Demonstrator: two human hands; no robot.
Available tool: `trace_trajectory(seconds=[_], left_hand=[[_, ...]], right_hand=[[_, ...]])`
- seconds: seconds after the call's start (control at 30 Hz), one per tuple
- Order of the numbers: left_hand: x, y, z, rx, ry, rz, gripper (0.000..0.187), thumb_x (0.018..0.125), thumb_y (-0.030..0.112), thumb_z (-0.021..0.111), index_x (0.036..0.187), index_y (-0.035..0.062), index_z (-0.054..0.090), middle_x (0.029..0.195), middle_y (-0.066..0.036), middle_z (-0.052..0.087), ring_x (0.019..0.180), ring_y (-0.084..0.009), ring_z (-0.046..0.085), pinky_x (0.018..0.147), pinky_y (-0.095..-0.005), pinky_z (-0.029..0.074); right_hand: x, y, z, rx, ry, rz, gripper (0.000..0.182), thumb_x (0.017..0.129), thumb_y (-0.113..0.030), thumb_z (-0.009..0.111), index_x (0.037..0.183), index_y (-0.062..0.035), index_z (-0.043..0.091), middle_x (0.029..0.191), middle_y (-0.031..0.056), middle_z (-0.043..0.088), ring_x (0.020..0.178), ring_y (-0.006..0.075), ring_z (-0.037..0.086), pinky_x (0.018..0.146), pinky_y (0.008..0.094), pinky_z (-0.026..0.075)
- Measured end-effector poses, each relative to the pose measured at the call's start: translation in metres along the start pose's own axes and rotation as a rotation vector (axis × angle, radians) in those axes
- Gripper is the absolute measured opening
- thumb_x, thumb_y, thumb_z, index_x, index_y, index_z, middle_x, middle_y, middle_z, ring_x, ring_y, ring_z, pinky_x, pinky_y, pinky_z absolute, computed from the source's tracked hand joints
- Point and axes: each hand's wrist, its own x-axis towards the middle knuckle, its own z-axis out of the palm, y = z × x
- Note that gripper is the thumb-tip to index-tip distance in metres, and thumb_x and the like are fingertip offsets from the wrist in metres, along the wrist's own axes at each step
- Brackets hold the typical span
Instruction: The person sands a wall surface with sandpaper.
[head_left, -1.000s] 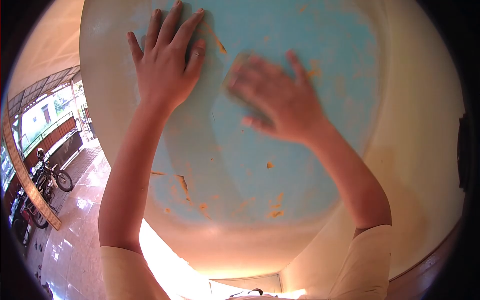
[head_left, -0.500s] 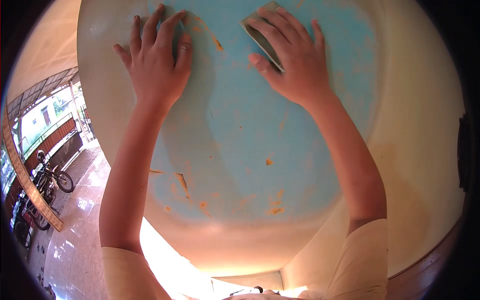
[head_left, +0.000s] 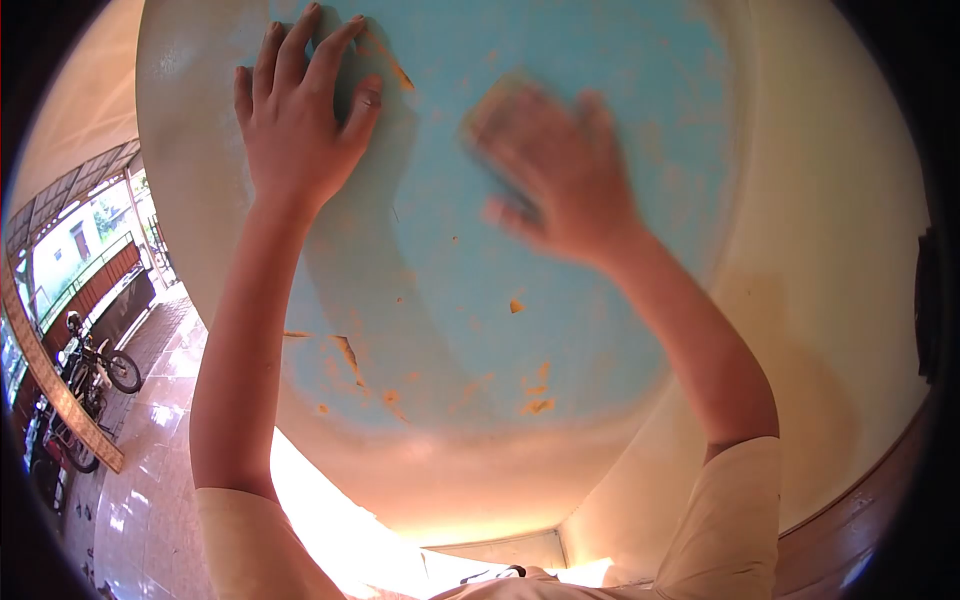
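Note:
A large curved surface fills the view, with a blue coat (head_left: 470, 200) marked by chips and brownish streaks and a pale rim. My left hand (head_left: 303, 120) lies against its upper left with the fingers spread, holding nothing. Right of it, my right hand (head_left: 560, 165) is blurred by motion and presses a flat sanding pad (head_left: 485, 108) to the blue area. Most of the pad is hidden under the fingers. An orange-edged chip (head_left: 516, 306) shows below my right hand.
On the left, a motorcycle (head_left: 95, 375) stands beyond a slanted wooden strip (head_left: 62, 385), near a shiny tiled floor (head_left: 155, 450). A cream wall (head_left: 820, 250) with a brownish stain rises on the right.
My right hand has moved down and slightly left across the blue area with the pad. My left hand stays on the surface. The view has shifted slightly.

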Motion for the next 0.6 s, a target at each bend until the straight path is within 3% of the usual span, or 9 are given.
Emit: trace_trajectory(seconds=[0.03,0.17,0.23,0.27,0.37,0.4,0.5,0.57,0.6], left_hand=[[-0.001,-0.001,0.0,-0.009,-0.003,0.006,0.049,0.096,0.046,0.055,0.143,0.0321,0.054,0.158,-0.002,0.043,0.149,-0.0311,0.032,0.12,-0.0594,0.018],[-0.005,0.0,0.0,0.008,-0.025,-0.005,0.05,0.097,0.047,0.053,0.145,0.0312,0.053,0.158,-0.003,0.041,0.149,-0.0316,0.032,0.12,-0.0566,0.019],[-0.005,0.0,0.0,0.016,-0.034,0.0,0.051,0.097,0.047,0.053,0.145,0.0308,0.052,0.159,-0.004,0.041,0.149,-0.0317,0.031,0.12,-0.0566,0.019],[-0.005,0.0,0.0,0.016,-0.042,-0.003,0.051,0.097,0.048,0.053,0.145,0.0305,0.052,0.159,-0.004,0.04,0.15,-0.0318,0.031,0.12,-0.0566,0.019],[-0.004,-0.001,0.001,0.028,-0.045,0.01,0.052,0.097,0.049,0.052,0.146,0.03,0.051,0.159,-0.005,0.04,0.15,-0.0322,0.03,0.121,-0.0566,0.019],[-0.004,-0.001,0.0,0.029,-0.042,0.009,0.052,0.097,0.049,0.052,0.146,0.03,0.051,0.159,-0.005,0.04,0.15,-0.0322,0.03,0.121,-0.0566,0.019],[-0.003,0.0,0.001,-0.013,-0.045,-0.005,0.054,0.091,0.043,0.06,0.143,0.0296,0.052,0.158,-0.006,0.04,0.148,-0.0354,0.031,0.12,-0.0591,0.019],[-0.003,-0.002,0.002,-0.006,-0.039,0.006,0.054,0.092,0.044,0.059,0.143,0.0298,0.052,0.158,-0.006,0.04,0.148,-0.0351,0.031,0.12,-0.0589,0.019],[-0.002,-0.001,0.002,-0.011,-0.041,0.008,0.054,0.092,0.044,0.059,0.143,0.0298,0.052,0.158,-0.006,0.04,0.148,-0.0351,0.031,0.12,-0.0589,0.019]], right_hand=[[-0.008,-0.009,0.0,0.1,-0.176,-0.188,0.057,0.093,-0.053,0.06,0.144,-0.0284,0.051,0.15,-0.0001,0.049,0.144,0.0223,0.037,0.112,0.0671,0.024],[0.001,0.032,-0.009,-0.018,-0.134,-0.281,0.056,0.093,-0.053,0.06,0.144,-0.0301,0.051,0.149,-0.0016,0.049,0.144,0.0218,0.038,0.112,0.0669,0.024],[0.013,0.061,-0.006,-0.179,0.098,0.114,0.057,0.092,-0.053,0.06,0.143,-0.0292,0.052,0.149,-0.0016,0.049,0.144,0.0217,0.037,0.112,0.0675,0.024],[0.017,0.071,0.001,-0.171,0.173,0.158,0.057,0.092,-0.054,0.06,0.142,-0.0281,0.053,0.149,-0.0012,0.049,0.144,0.022,0.037,0.111,0.0683,0.024],[0.008,0.023,0.004,0.019,0.086,0.058,0.057,0.092,-0.053,0.06,0.142,-0.027,0.053,0.149,-0.0016,0.049,0.144,0.0217,0.037,0.113,0.0686,0.023],[-0.004,0.003,0.003,0.006,-0.058,-0.065,0.056,0.092,-0.053,0.06,0.142,-0.0279,0.053,0.15,-0.0012,0.049,0.145,0.0211,0.037,0.114,0.0682,0.021],[-0.016,0.009,-0.002,0.047,-0.139,-0.274,0.057,0.092,-0.054,0.061,0.142,-0.0281,0.053,0.149,-0.0004,0.049,0.145,0.0211,0.037,0.115,0.0679,0.021],[-0.003,0.047,-0.007,-0.009,-0.127,-0.236,0.058,0.092,-0.054,0.061,0.143,-0.0283,0.053,0.151,0.0007,0.047,0.146,0.0215,0.036,0.116,0.0673,0.02],[0.002,0.072,-0.007,-0.103,-0.016,-0.024,0.058,0.092,-0.054,0.061,0.143,-0.0283,0.053,0.152,0.0006,0.046,0.146,0.0215,0.035,0.117,0.067,0.019]])
